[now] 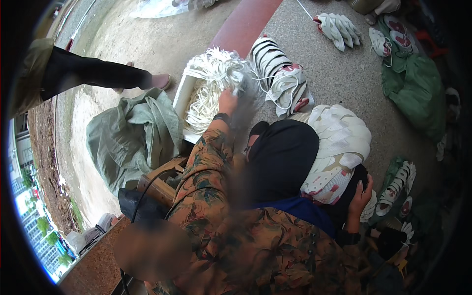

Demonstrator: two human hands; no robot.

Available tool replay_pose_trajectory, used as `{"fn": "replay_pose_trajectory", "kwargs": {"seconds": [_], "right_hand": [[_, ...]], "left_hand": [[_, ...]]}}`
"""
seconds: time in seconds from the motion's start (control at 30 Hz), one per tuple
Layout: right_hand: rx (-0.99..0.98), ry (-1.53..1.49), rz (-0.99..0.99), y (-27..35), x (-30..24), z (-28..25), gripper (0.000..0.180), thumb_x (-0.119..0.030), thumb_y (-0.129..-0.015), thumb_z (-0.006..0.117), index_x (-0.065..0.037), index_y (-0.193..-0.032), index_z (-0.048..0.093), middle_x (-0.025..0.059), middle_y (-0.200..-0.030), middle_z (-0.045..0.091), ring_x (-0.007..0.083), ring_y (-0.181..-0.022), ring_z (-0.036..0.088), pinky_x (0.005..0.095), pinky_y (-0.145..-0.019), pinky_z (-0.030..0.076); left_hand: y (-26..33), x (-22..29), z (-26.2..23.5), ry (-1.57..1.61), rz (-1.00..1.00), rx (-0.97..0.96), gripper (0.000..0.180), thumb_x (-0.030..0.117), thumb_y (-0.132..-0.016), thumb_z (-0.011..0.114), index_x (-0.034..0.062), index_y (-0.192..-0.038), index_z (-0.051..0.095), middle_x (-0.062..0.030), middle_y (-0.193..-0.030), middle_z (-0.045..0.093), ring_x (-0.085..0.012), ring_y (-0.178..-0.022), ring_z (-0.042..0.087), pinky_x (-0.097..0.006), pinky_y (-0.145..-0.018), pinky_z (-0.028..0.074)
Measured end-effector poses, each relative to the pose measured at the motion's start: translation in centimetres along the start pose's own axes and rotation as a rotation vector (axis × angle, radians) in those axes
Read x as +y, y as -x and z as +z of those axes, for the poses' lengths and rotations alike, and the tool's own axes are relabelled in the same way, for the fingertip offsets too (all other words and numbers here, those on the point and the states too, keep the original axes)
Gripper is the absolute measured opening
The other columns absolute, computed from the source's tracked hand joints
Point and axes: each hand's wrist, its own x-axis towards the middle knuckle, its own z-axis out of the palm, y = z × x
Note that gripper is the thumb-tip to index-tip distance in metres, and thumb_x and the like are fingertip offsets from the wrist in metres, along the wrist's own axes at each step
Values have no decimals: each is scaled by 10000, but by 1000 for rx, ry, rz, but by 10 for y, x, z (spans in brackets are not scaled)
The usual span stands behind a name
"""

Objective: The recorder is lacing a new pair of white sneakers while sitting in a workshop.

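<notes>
My left hand [227, 102] reaches into a white box [180, 101] heaped with white shoelaces [206, 101]. Its fingers look curled together on the laces, though a blurred smear covers part of that spot. Across my lap lies a thick stack of white and beige shoe uppers [341, 132], overlapping one another, with pink-red marks on the lowest one. Beside this stack my right hand [361, 199] rests against my dark-clad leg, thumb and fingers apart and nothing seen in them.
Beyond the box stands a reddish pillar [243, 27]. Rows of laced uppers [278, 73] and more uppers [339, 30] lie on the ground. A grey-green sack [132, 137] is at left, a green sack [415, 93] at right. Another person's leg [93, 71] extends in from the left.
</notes>
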Motion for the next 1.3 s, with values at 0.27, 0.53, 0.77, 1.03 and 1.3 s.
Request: {"fn": "replay_pose_trajectory", "kwargs": {"seconds": [0.27,0.53,0.77,1.03,1.3], "right_hand": [[18,56,-31,1,9,2,391,-118,-907,520,52,-1253,456,215,-1241,508,318,-1157,476,383,-1004,340],[-120,164,-110,0,-8,-2,447,-163,-895,552,44,-1274,432,227,-1290,462,360,-1204,432,399,-1024,321],[-457,-707,-532,33,-134,-34,737,-585,-906,378,69,-1235,458,190,-1234,509,255,-1183,468,368,-1007,342],[-824,-734,-221,67,-147,-103,189,-147,-822,590,39,-844,613,23,-645,561,69,-599,499,226,-539,371],[-445,-460,-410,45,-101,-137,123,-74,-807,624,10,-718,618,9,-602,552,68,-567,483,236,-532,369]], "left_hand": [[43,52,-33,851,-207,211,114,109,-835,617,12,-888,646,-56,-755,638,-112,-609,593,-243,-536,471],[174,246,-123,679,675,-319,102,50,-840,553,12,-927,590,-99,-799,624,-152,-762,595,-290,-722,478],[327,327,-165,568,1110,-993,71,76,-832,570,26,-882,575,-121,-777,601,-308,-731,593,-357,-686,470],[354,342,-204,659,986,-984,108,29,-841,578,9,-947,584,-81,-891,635,-159,-784,615,-294,-667,475],[289,316,-240,582,798,-552,156,-40,-801,611,-9,-948,653,-37,-858,664,-88,-801,595,-242,-721,483]]}}
